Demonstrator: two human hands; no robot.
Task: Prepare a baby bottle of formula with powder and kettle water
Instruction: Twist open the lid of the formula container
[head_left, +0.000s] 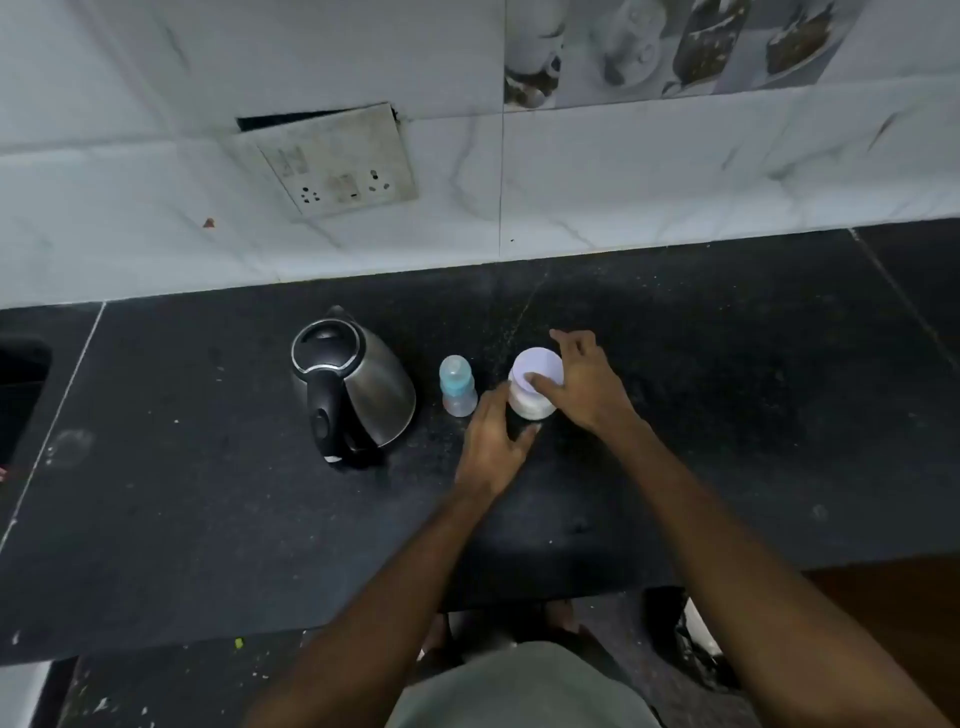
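Observation:
A white powder jar (530, 402) with a pale lid (540, 364) stands on the black counter (727, 415). My right hand (587, 387) lies over the lid, fingers curled around its rim. My left hand (493, 441) reaches to the jar's left side, fingers touching its lower body. Left of the jar stands a small baby bottle (458, 387) with a blue collar and clear cap. Further left sits a steel kettle (353, 384) with a black handle, lid closed.
A tiled wall with a switch and socket plate (337, 166) rises behind the counter. A dark sink edge (21, 384) shows at far left. The counter's front edge runs across the bottom, with the floor and my feet below.

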